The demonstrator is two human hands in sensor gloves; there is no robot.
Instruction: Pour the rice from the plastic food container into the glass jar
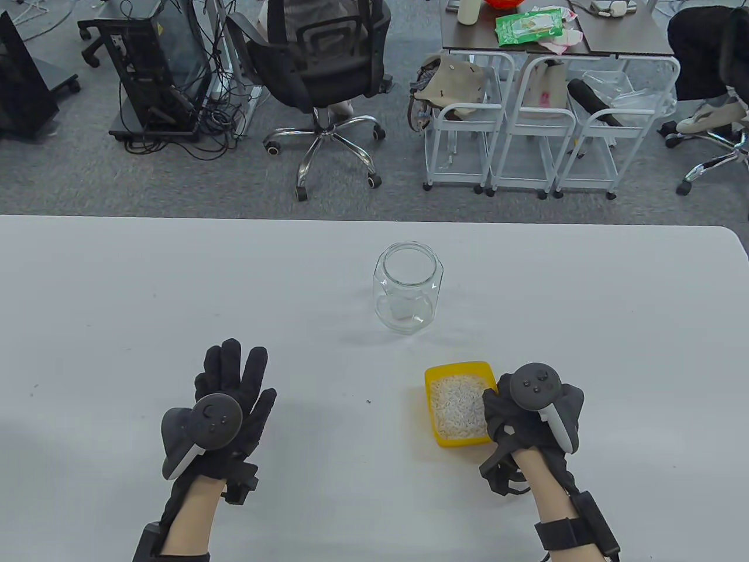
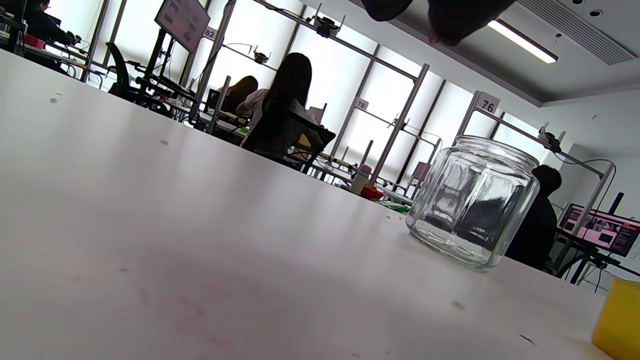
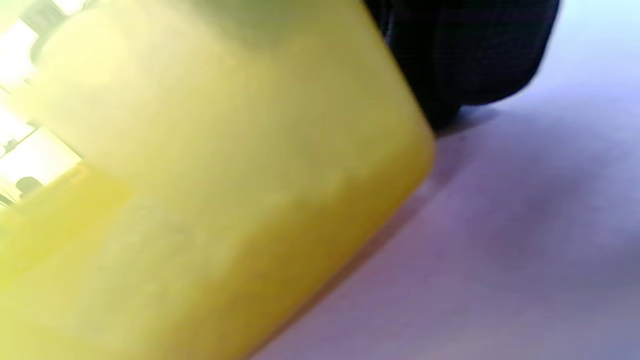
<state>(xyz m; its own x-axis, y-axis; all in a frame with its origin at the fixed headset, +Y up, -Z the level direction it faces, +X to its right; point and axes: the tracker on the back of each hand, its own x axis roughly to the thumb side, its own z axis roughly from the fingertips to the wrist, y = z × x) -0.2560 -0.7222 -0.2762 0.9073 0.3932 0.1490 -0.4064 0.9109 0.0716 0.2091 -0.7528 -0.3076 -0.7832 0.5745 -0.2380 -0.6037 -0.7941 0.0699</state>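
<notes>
An empty glass jar [image 1: 408, 288] stands upright with no lid in the middle of the white table; it also shows in the left wrist view [image 2: 472, 200]. A yellow plastic container [image 1: 456, 369] with white rice [image 1: 456, 407] in it sits on the table in front of the jar, a little to the right. My right hand [image 1: 497, 410] grips the container's right wall. In the right wrist view the container [image 3: 200, 175] fills the frame, with a gloved finger [image 3: 465, 55] against it. My left hand [image 1: 237, 380] lies flat and open on the table, far left of the container, holding nothing.
The white table [image 1: 117, 293] stretches wide on both sides. Behind its far edge stand an office chair [image 1: 327, 70], white carts [image 1: 515, 129] and a computer rack [image 1: 158, 64]. A corner of the container [image 2: 617, 320] shows in the left wrist view.
</notes>
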